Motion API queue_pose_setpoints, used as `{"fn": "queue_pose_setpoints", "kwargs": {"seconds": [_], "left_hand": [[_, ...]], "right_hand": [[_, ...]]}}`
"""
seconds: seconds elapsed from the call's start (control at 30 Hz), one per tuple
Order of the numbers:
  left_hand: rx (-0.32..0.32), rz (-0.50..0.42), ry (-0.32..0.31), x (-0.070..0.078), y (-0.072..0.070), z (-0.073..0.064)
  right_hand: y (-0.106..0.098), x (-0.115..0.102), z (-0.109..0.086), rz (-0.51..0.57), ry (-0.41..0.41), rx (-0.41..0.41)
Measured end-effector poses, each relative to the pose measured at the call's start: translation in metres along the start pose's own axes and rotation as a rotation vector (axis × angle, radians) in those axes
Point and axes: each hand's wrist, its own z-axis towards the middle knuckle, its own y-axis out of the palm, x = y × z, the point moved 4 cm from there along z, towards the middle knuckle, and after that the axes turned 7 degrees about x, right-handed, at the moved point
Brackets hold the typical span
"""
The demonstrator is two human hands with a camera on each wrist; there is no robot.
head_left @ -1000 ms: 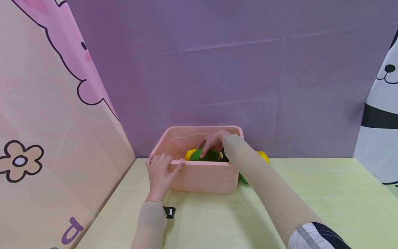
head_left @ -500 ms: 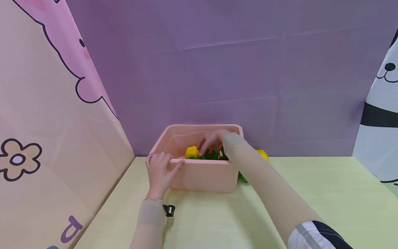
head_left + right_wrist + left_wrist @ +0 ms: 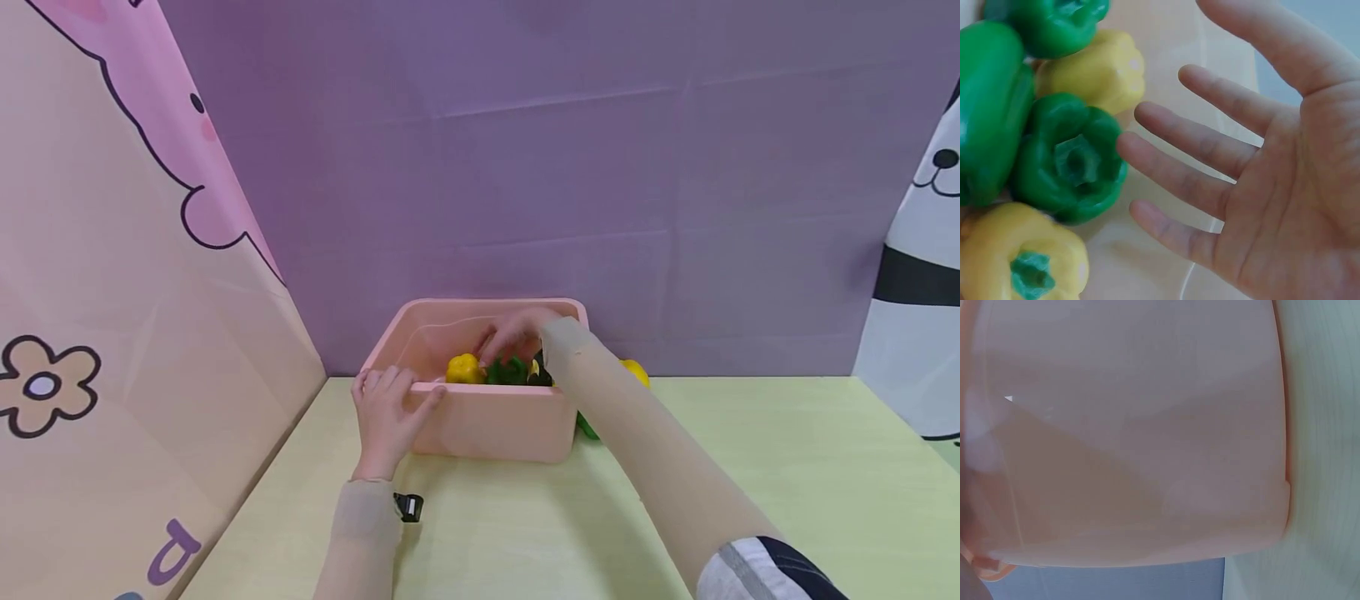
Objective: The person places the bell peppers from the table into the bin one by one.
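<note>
A pink plastic bin (image 3: 495,427) stands on the table near the back wall. My left hand (image 3: 386,423) grips its front left rim, fingers over the edge and thumb along the front. Inside the bin, my right hand (image 3: 517,332) hovers with spread fingers and an empty palm, as the right wrist view shows. Beside its fingertips lie a green bell pepper (image 3: 1071,161), a larger green bell pepper (image 3: 988,112) and yellow bell peppers (image 3: 1094,74). In the head view a yellow bell pepper (image 3: 465,369) shows above the front rim. The bin's wall (image 3: 1135,444) fills most of the left wrist view.
A dark object (image 3: 538,372) with a pale patch sits in the bin's right side, its kind unclear. Outside, right of the bin, are a yellow rounded item (image 3: 637,372) and a green one (image 3: 587,427), partly hidden by the right arm. Printed cloth walls enclose the table (image 3: 750,467).
The green bell pepper under my right hand has dropped below the front rim, out of the head view, and the hand has let go. The yellow pepper is now uncovered. My left hand stays put.
</note>
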Motion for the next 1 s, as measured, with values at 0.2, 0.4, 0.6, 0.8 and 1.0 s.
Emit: {"fn": "queue_pose_setpoints", "kwargs": {"seconds": [0.2, 0.4, 0.6, 0.8, 1.0], "left_hand": [[0.004, -0.008, 0.006, 0.001, 0.003, -0.001], [-0.003, 0.004, 0.011, -0.001, 0.006, 0.0], [-0.014, 0.017, -0.002, -0.005, 0.01, 0.001], [-0.013, 0.01, 0.0, -0.007, 0.012, 0.001], [-0.018, 0.008, 0.002, -0.011, 0.015, 0.002]], "right_hand": [[-0.007, -0.005, -0.006, 0.027, -0.093, 0.003], [-0.026, -0.017, -0.014, -0.213, -0.239, 0.107], [-0.043, -0.024, -0.037, -0.222, -0.31, 0.148], [-0.065, -0.016, -0.056, -0.236, -0.305, 0.189], [-0.087, -0.007, -0.073, -0.249, -0.282, 0.239]]}}
